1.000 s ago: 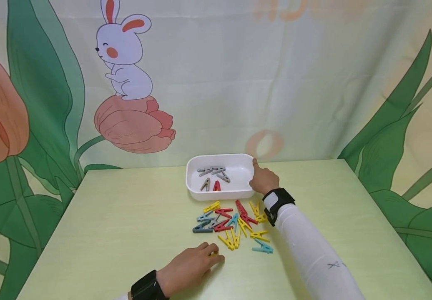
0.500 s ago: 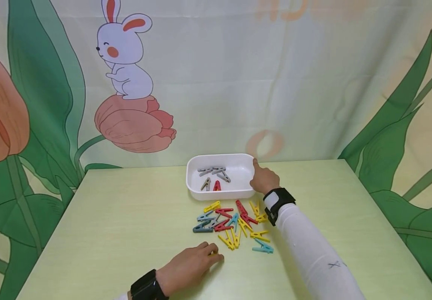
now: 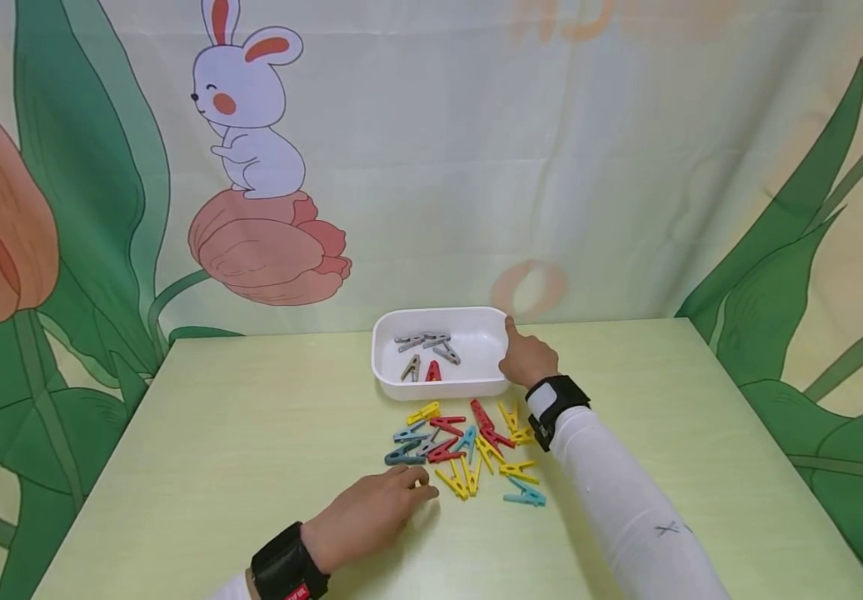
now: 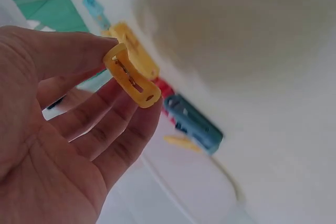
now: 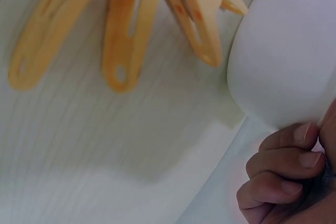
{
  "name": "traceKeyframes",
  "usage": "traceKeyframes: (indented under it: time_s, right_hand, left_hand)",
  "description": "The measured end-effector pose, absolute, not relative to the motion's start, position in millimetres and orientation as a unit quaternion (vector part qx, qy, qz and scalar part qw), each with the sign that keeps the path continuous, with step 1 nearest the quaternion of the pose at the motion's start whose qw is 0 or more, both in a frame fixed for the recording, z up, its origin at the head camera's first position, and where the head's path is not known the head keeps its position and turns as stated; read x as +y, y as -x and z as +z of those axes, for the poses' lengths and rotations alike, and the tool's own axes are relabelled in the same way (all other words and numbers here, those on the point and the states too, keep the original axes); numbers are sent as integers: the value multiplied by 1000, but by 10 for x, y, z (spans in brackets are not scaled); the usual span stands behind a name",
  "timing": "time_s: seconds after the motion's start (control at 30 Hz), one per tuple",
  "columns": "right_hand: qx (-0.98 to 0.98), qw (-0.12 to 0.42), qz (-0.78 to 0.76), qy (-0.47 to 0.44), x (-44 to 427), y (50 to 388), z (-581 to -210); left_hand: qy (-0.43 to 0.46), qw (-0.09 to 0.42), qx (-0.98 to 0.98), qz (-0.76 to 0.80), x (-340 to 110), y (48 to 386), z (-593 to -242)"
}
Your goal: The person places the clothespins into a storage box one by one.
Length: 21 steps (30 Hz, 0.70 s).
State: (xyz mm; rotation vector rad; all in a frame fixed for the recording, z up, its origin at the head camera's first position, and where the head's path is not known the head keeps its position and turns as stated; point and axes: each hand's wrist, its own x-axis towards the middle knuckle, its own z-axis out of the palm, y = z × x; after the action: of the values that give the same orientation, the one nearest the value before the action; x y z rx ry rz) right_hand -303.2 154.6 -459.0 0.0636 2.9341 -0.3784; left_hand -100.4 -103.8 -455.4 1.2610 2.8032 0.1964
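Note:
My left hand (image 3: 367, 514) is low over the table, just left of the scattered clothespins. In the left wrist view it pinches a yellow clothespin (image 4: 131, 77) between thumb and fingers; the head view hides this one behind the hand. At the right end of a white plastic tray (image 3: 442, 389), my right hand (image 3: 529, 360) grips the rim, its fingers curled in the right wrist view. Inside the tray lie several grey clothespins (image 3: 446, 355) and a red clothespin (image 3: 433, 372).
Red, yellow and blue clothespins lie in a loose pile in front of the tray, among them a dark blue clothespin (image 3: 405, 454) and a light blue clothespin (image 3: 525, 493). A printed cloth (image 3: 431, 167) hangs behind the far edge of the table (image 3: 251, 417).
My left hand has risen slightly and shifted up and to the left in the head view. The right hand, the tray and the pile stay where they were.

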Motion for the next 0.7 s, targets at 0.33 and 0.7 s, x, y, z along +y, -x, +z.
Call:
traceKeyframes:
  time_s: [0.33, 0.7]
  right_hand:
    - [989, 79, -121, -14, 1568, 3040, -4617]
    - [989, 83, -120, -14, 1570, 3070, -4649]
  left_hand:
    - [-373, -14, 923, 93, -1148, 1284, -4270]
    - [-363, -70, 921, 120, -1114, 1628, -3968]
